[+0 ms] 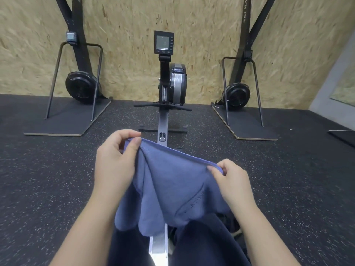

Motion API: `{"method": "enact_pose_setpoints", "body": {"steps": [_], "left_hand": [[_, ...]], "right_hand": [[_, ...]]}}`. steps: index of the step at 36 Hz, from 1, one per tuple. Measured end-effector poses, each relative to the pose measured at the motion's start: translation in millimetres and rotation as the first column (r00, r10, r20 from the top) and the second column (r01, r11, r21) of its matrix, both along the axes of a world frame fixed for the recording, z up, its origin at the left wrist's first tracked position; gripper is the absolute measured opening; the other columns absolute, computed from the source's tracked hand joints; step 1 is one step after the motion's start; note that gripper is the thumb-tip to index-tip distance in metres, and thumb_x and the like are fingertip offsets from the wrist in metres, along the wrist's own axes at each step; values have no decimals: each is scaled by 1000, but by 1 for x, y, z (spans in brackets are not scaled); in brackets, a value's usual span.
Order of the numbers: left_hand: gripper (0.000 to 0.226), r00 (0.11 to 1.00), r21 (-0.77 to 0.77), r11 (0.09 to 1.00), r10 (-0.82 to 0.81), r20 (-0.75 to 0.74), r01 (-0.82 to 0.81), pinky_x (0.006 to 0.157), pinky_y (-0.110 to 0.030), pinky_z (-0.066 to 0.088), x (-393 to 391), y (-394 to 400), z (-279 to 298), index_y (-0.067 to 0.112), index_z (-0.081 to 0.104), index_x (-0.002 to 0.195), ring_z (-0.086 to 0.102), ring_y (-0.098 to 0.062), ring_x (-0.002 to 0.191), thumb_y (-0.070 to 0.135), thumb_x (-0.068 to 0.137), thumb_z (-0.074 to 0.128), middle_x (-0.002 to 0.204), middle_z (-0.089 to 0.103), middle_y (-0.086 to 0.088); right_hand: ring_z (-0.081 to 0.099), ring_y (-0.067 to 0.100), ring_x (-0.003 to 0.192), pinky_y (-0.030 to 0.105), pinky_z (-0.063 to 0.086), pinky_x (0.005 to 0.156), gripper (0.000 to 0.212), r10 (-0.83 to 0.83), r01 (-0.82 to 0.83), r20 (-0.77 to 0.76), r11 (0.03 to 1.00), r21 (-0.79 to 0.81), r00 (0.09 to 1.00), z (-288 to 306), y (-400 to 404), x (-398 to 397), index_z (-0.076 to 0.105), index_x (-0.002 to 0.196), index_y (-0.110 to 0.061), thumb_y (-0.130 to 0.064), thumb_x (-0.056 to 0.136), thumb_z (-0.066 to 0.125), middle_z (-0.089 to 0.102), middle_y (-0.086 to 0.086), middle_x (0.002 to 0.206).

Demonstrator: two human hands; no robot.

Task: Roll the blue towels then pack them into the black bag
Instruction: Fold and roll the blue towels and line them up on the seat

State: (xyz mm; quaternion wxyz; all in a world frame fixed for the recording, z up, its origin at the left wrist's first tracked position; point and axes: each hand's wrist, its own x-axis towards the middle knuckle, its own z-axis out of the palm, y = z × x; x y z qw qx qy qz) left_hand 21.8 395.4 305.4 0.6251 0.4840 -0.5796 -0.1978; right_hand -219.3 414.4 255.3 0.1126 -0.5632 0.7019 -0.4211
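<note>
A blue towel point(169, 191) hangs spread in front of me, held up by its top edge over my lap. My left hand point(115, 162) pinches the upper left corner between thumb and fingers. My right hand point(230, 179) pinches the top edge at the right, a little lower than the left. The towel's lower edge drapes in folds over my dark-trousered legs. No black bag is in view.
I sit on a rowing machine whose rail point(163, 129) runs forward to its flywheel and monitor point(163, 43). Two ski machines on flat bases point(63, 121) point(247, 123) stand left and right against a chipboard wall. Black speckled rubber floor lies all around.
</note>
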Motion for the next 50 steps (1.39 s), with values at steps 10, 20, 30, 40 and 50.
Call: {"method": "enact_pose_setpoints", "body": {"steps": [10,20,30,40,50], "left_hand": [[27,990,193,971,-141,-18,142,67,-21,41,-24,4,-18,37,56,89,54,-10,69,12,86,68,78,60,-2],[31,901,292,853,-421,-109,433,68,-22,50,-63,29,-26,38,58,100,60,-12,67,11,88,66,83,65,-6],[27,941,205,919,-318,-116,336,61,-9,41,-54,29,-18,30,61,98,49,0,61,5,88,63,84,60,-9],[29,898,179,881,-417,-140,437,67,-9,45,-51,34,-10,19,66,88,58,3,68,-4,93,50,74,69,13],[37,891,136,881,-454,-31,453,71,-6,43,-52,40,-8,25,69,88,62,8,73,-11,83,62,80,71,14]], "right_hand": [[36,1,45,16,30,49,39,192,-181,273,981,-66,943,26,6,39,46,56,-20,-27,90,63,41,-16,43],[63,-3,72,14,47,66,24,279,-287,443,957,-50,852,41,17,62,72,90,-20,-5,91,53,73,-8,82],[68,2,86,13,49,72,31,436,-463,577,879,-111,691,55,33,65,67,104,-12,11,84,57,73,-4,95],[65,4,71,15,49,65,5,265,-221,517,964,-147,814,47,29,61,74,82,-16,-12,84,71,74,-2,80],[68,4,75,12,49,64,16,327,-306,699,938,-160,636,52,36,61,73,93,-7,3,88,61,75,1,83]]}}
